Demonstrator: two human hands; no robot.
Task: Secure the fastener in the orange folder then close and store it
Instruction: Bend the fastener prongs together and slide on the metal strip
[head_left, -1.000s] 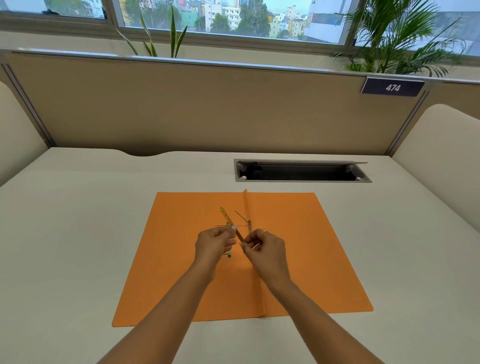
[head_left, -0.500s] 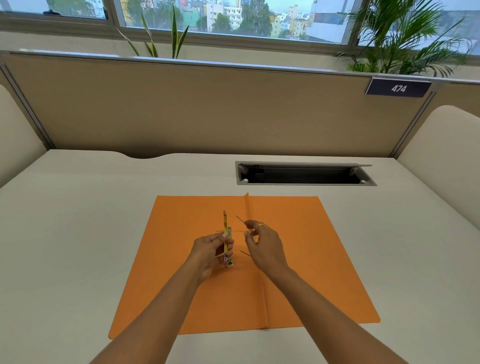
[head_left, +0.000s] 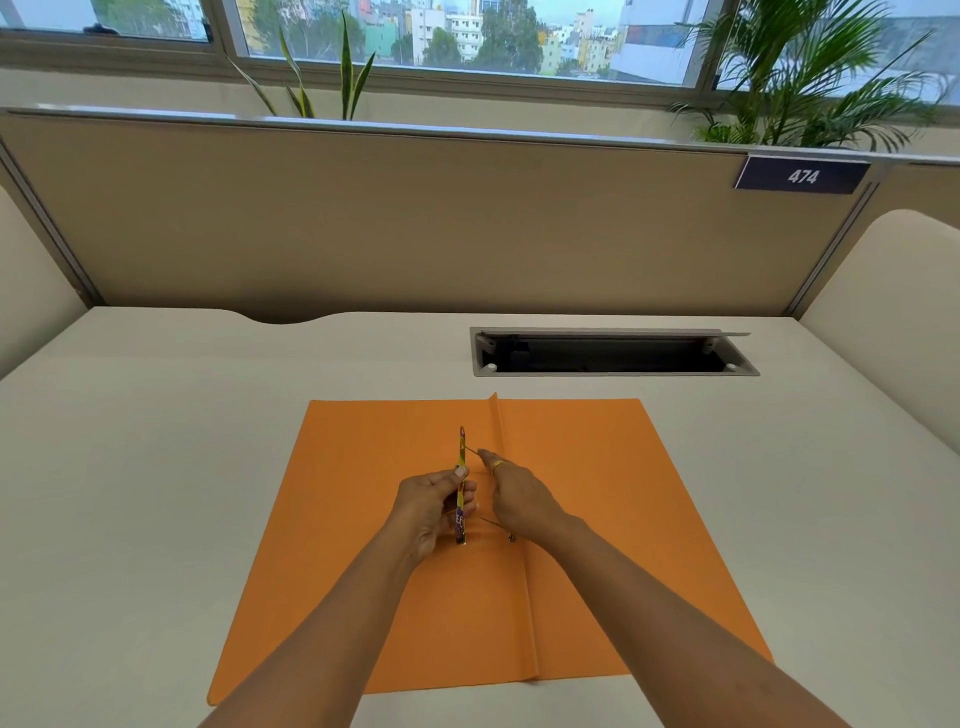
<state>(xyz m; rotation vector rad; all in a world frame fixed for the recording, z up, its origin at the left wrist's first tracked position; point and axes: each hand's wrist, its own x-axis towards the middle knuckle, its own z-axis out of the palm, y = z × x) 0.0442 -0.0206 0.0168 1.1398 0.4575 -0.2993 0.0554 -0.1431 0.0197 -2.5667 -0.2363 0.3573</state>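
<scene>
An orange folder (head_left: 613, 499) lies open and flat on the desk, its centre fold (head_left: 501, 431) running away from me. My left hand (head_left: 428, 506) pinches a narrow colourful fastener strip (head_left: 461, 457), held on edge just left of the fold. My right hand (head_left: 519, 496) is beside it, fingertips touching a thin metal prong (head_left: 471, 451) that reaches toward the strip's upper part. A second thin prong (head_left: 496, 525) shows under my right hand near the fold. A ring sits on one right finger.
The pale desk (head_left: 156, 467) surrounds the folder. An open cable tray slot (head_left: 613, 356) lies behind the folder to the right. A beige partition (head_left: 415, 223) with the plate 474 (head_left: 802, 176) closes the back, and padded side panels stand at left and right.
The strip, tilted a second ago, now stands straighter along the fold. My right hand has opened off it and reached forward to the upper prong. The view has shifted slightly.
</scene>
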